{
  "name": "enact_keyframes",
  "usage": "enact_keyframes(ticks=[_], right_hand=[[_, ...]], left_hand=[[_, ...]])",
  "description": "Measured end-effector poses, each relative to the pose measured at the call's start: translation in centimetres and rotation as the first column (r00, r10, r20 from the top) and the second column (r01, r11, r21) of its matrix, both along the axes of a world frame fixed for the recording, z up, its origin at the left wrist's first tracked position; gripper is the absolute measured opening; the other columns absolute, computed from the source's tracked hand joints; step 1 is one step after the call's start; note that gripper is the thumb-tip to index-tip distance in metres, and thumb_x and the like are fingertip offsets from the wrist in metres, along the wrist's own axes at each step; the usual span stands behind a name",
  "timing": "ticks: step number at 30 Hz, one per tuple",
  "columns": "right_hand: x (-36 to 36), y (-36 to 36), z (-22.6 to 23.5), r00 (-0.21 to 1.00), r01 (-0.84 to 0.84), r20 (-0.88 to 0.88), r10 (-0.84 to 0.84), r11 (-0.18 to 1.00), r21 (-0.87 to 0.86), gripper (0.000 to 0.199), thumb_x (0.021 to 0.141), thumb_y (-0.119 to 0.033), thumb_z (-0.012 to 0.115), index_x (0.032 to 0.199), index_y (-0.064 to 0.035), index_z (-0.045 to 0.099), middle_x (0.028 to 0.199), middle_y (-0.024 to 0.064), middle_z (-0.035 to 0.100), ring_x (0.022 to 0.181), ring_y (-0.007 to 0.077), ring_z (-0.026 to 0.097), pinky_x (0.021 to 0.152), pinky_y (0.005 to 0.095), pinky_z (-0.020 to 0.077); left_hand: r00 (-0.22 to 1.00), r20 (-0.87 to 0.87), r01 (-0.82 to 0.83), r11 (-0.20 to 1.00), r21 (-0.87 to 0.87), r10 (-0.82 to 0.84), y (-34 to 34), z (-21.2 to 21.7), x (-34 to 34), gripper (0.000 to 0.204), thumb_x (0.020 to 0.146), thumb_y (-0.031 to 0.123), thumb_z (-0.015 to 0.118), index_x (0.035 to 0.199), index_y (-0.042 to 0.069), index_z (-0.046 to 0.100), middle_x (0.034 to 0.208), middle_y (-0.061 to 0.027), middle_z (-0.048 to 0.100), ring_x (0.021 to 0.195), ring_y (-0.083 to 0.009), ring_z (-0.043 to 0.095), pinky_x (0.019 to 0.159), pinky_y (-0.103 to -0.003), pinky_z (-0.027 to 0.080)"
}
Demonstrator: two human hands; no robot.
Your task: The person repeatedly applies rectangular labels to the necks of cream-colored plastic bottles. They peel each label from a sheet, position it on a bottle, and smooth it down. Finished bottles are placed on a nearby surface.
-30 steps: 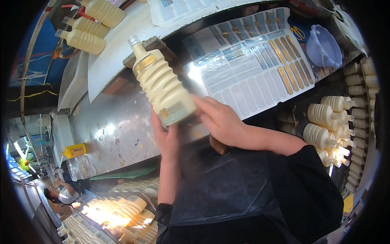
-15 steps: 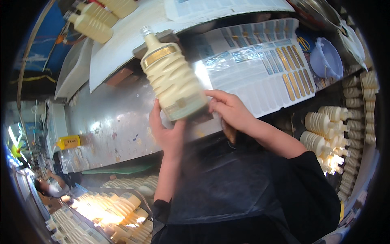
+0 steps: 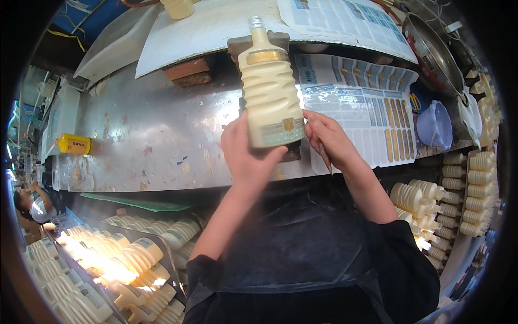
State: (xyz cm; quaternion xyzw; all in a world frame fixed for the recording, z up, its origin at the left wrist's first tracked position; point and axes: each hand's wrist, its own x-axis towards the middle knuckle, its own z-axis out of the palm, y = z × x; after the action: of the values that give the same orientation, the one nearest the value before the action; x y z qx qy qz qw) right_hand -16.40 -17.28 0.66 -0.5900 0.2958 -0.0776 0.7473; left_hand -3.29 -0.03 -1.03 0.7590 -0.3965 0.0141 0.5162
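A cream bottle (image 3: 272, 102) with wavy ridges, a gold band at its shoulder and a clear neck lies in front of me, neck pointing away. Beneath it is a dark block-like stand (image 3: 279, 39), largely covered. My left hand (image 3: 249, 154) grips the bottle's base from the left, thumb along the bottom edge. At the lower right corner, my right hand (image 3: 335, 141) has its fingertips at the bottle's side. A slim brown pointed tool (image 3: 325, 158) sticks out below its curled fingers; its other end is hidden. A small gold emblem (image 3: 290, 125) shows near the base.
Sticker sheets (image 3: 356, 129) with gold and blue strips lie to the right, beside a lavender bucket (image 3: 433, 127) and yellow-handled scissors (image 3: 415, 101). A brick (image 3: 188, 71) and a yellow container (image 3: 74, 144) are leftward. Many bottles (image 3: 135, 259) fill crates below left; more (image 3: 418, 200) stand right.
The bottle has turned from leaning left to nearly straight, and its blur is gone. My view has shifted, so the bottles at the far left have mostly left the picture. Both hands stay at its base.
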Motion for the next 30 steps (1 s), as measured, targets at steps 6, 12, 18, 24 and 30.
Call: enact_keyframes(ticks=[6, 12, 18, 24, 30], right_hand=[[0.6, 0.4, -0.2, 1.000, -0.015, 0.006, 0.015, 1.000, 0.022, 0.056, 0.109, -0.041, 0.051, 0.151, -0.0041, 0.049, 0.087, -0.0060, 0.054, 0.067, 0.0000, 0.046, 0.060, 0.0142, 0.0394], [1.2, 0.8, -1.7, 0.996, 0.000, 0.084, 0.008, 0.995, -0.096, 0.055, 0.107, -0.036, 0.059, 0.149, -0.0025, 0.051, 0.112, 0.0012, 0.067, 0.092, 0.0044, 0.057, 0.078, 0.0205, 0.0483], [1.6, 1.3, -1.2, 0.991, 0.067, 0.124, -0.055, 0.994, -0.092, 0.043, 0.103, -0.022, 0.063, 0.141, -0.0015, 0.058, 0.104, 0.0063, 0.073, 0.090, 0.0083, 0.064, 0.080, 0.0271, 0.0532], [1.5, 0.9, -1.3, 0.994, 0.002, 0.110, 0.009, 0.994, -0.106, 0.051, 0.106, -0.026, 0.062, 0.147, 0.0012, 0.051, 0.120, 0.0063, 0.069, 0.105, 0.0085, 0.062, 0.094, 0.0260, 0.0495], [1.5, 0.9, -1.0, 0.996, -0.011, 0.083, 0.018, 0.997, -0.079, 0.049, 0.106, -0.024, 0.061, 0.147, 0.0011, 0.051, 0.120, 0.0061, 0.070, 0.106, 0.0087, 0.062, 0.094, 0.0257, 0.0497]], left_hand=[[0.735, -0.650, -0.021, 0.952, -0.305, -0.191, -0.2, -1.0, 0.8, 0.046, 0.102, 0.024, 0.062, 0.139, 0.000, 0.051, 0.134, -0.0129, 0.056, 0.127, -0.0219, 0.051, 0.111, -0.036, 0.039], [0.626, -0.744, -0.073, 0.932, -0.354, -0.234, -0.7, -0.4, 0.7, 0.043, 0.102, 0.019, 0.063, 0.137, -0.001, 0.048, 0.137, -0.0125, 0.053, 0.127, -0.0190, 0.051, 0.110, -0.034, 0.040], [0.637, -0.734, -0.109, 0.916, -0.387, -0.234, -0.9, -1.0, 0.5, 0.041, 0.103, 0.012, 0.063, 0.139, -0.001, 0.050, 0.136, -0.0122, 0.057, 0.127, -0.0202, 0.054, 0.113, -0.036, 0.041], [0.614, -0.748, -0.114, 0.909, -0.400, -0.252, -1.0, -0.8, 0.5, 0.043, 0.101, 0.012, 0.064, 0.139, -0.001, 0.047, 0.138, -0.0129, 0.054, 0.129, -0.0201, 0.051, 0.113, -0.036, 0.039], [0.609, -0.754, -0.116, 0.913, -0.391, -0.246, -1.0, -0.7, 0.4, 0.045, 0.100, 0.013, 0.066, 0.139, -0.001, 0.046, 0.139, -0.0134, 0.052, 0.129, -0.0202, 0.050, 0.112, -0.036, 0.039]])
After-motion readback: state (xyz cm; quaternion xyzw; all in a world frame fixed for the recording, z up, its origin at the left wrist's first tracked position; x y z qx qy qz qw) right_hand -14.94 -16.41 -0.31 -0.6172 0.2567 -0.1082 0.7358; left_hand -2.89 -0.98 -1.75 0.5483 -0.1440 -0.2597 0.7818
